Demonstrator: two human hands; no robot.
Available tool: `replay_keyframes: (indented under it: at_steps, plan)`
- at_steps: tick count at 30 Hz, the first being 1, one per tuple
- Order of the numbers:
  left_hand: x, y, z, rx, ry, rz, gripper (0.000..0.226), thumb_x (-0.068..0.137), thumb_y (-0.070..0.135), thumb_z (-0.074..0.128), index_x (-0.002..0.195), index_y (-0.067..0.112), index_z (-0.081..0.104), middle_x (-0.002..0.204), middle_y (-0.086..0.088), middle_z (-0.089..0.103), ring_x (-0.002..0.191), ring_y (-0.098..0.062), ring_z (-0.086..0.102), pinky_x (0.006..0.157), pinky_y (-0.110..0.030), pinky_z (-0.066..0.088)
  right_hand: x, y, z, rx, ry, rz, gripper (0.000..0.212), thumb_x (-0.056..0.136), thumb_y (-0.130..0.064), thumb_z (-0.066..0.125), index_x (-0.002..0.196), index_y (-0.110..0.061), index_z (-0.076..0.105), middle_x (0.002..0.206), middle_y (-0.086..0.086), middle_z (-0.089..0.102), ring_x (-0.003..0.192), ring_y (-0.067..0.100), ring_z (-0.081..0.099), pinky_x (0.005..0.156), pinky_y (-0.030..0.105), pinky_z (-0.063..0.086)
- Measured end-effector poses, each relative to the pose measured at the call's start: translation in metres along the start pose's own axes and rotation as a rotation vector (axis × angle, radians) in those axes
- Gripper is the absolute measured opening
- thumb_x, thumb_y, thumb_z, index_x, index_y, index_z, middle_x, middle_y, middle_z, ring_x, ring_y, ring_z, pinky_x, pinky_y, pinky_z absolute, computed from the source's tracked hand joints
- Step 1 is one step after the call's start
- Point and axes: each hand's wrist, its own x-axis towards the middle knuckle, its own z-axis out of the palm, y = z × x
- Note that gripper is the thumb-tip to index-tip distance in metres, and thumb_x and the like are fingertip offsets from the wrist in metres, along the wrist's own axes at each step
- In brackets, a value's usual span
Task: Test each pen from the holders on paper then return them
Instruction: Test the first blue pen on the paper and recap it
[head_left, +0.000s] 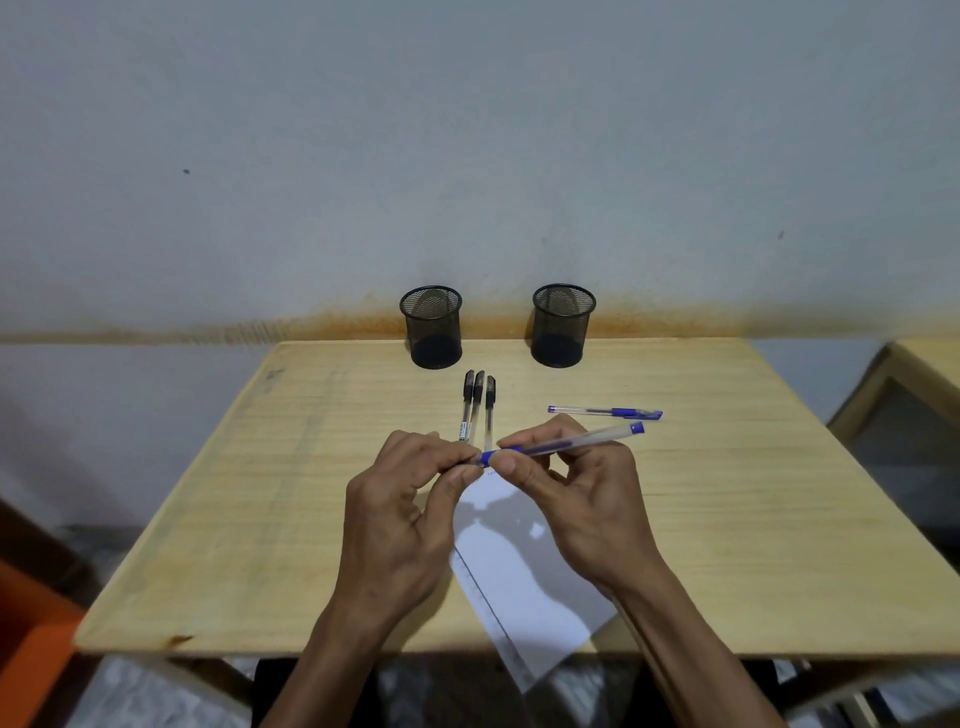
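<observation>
Head view: the fingers (511, 462) of the right hand (576, 499) pinch a blue pen (566, 442), and the fingers of the left hand (400, 514) pinch its near tip end, right above a white paper (524, 571) on the wooden surface (260, 493). Just past the fingers lie three black pens (477, 405) side by side, and another blue pen (605, 413) lies to the right. Farther back stand the left holder (432, 327) and the right holder (562, 325), well apart.
</observation>
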Motion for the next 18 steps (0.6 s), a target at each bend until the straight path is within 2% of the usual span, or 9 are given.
replay_keyframes:
  at_steps: [2,4,6,7,8,10,12,15,18]
  plan:
    - [0.001,-0.002,-0.001,0.011,-0.024,0.003,0.020,0.089,0.027,0.062,0.096,0.017,0.077,0.092,0.012,0.070,0.091,-0.009,0.065,0.079,-0.014,0.045,0.002,0.001,-0.003,-0.028,-0.026,0.016,0.009,0.079,-0.020,0.083,0.086,-0.016,0.078,0.082,0.001,0.075,0.076,0.016,0.065,0.067,0.025,0.053]
    - [0.003,-0.006,-0.002,0.024,-0.035,-0.006,0.014,0.088,0.023,0.066,0.096,0.018,0.077,0.092,0.014,0.070,0.090,-0.008,0.065,0.078,-0.014,0.045,0.004,0.002,-0.004,-0.006,-0.015,0.069,0.023,0.074,-0.026,0.087,0.095,-0.022,0.078,0.085,0.000,0.075,0.079,0.014,0.065,0.071,0.029,0.057]
    - [0.004,-0.012,-0.005,0.042,-0.019,-0.026,0.013,0.087,0.019,0.067,0.096,0.019,0.076,0.090,0.015,0.070,0.088,-0.008,0.064,0.077,-0.015,0.046,0.007,0.003,-0.005,0.050,0.151,0.138,0.058,0.062,-0.040,0.090,0.116,-0.032,0.070,0.099,-0.002,0.072,0.090,0.015,0.066,0.078,0.033,0.060]
    - [0.005,-0.015,-0.007,0.059,-0.013,-0.036,0.014,0.087,0.019,0.067,0.096,0.018,0.076,0.089,0.015,0.069,0.088,-0.007,0.063,0.077,-0.015,0.046,0.008,0.003,-0.008,0.006,0.258,0.108,0.071,0.059,-0.044,0.089,0.125,-0.037,0.063,0.108,-0.005,0.067,0.096,0.013,0.064,0.080,0.030,0.058]
    - [0.006,-0.018,-0.009,0.082,-0.016,-0.043,0.014,0.087,0.019,0.066,0.096,0.019,0.076,0.089,0.016,0.068,0.087,-0.007,0.063,0.077,-0.015,0.046,0.008,0.002,-0.011,-0.103,0.336,0.009,0.076,0.062,-0.045,0.088,0.131,-0.038,0.058,0.115,-0.008,0.062,0.101,0.011,0.060,0.081,0.026,0.055]
    - [0.007,-0.023,-0.012,0.128,-0.049,-0.041,0.015,0.088,0.021,0.065,0.097,0.019,0.076,0.089,0.018,0.067,0.087,-0.006,0.061,0.077,-0.015,0.045,0.010,0.004,-0.019,-0.462,0.329,-0.320,0.061,0.075,-0.046,0.084,0.130,-0.031,0.064,0.119,-0.006,0.058,0.107,0.015,0.053,0.086,0.029,0.049]
    - [0.010,-0.026,-0.013,0.152,-0.084,-0.027,0.015,0.088,0.022,0.064,0.096,0.019,0.076,0.088,0.017,0.067,0.087,-0.006,0.059,0.076,-0.017,0.044,0.016,0.010,-0.020,-0.791,0.206,-0.569,0.035,0.084,-0.046,0.073,0.114,-0.028,0.077,0.114,-0.002,0.065,0.106,0.021,0.049,0.082,0.040,0.045]
    - [0.013,-0.028,-0.012,0.163,-0.105,-0.022,0.015,0.089,0.022,0.063,0.097,0.019,0.075,0.088,0.014,0.067,0.086,-0.007,0.059,0.076,-0.023,0.046,0.025,0.019,-0.015,-1.006,0.106,-0.683,0.025,0.090,-0.044,0.063,0.099,-0.030,0.081,0.098,-0.006,0.071,0.098,0.026,0.052,0.077,0.042,0.038]
    - [0.015,-0.030,-0.011,0.158,-0.116,-0.030,0.017,0.090,0.028,0.061,0.096,0.020,0.075,0.088,0.014,0.067,0.087,-0.009,0.059,0.076,-0.034,0.049,0.030,0.024,-0.014,-1.041,0.109,-0.712,0.022,0.091,-0.043,0.063,0.094,-0.030,0.081,0.091,-0.008,0.070,0.092,0.028,0.054,0.076,0.039,0.034]
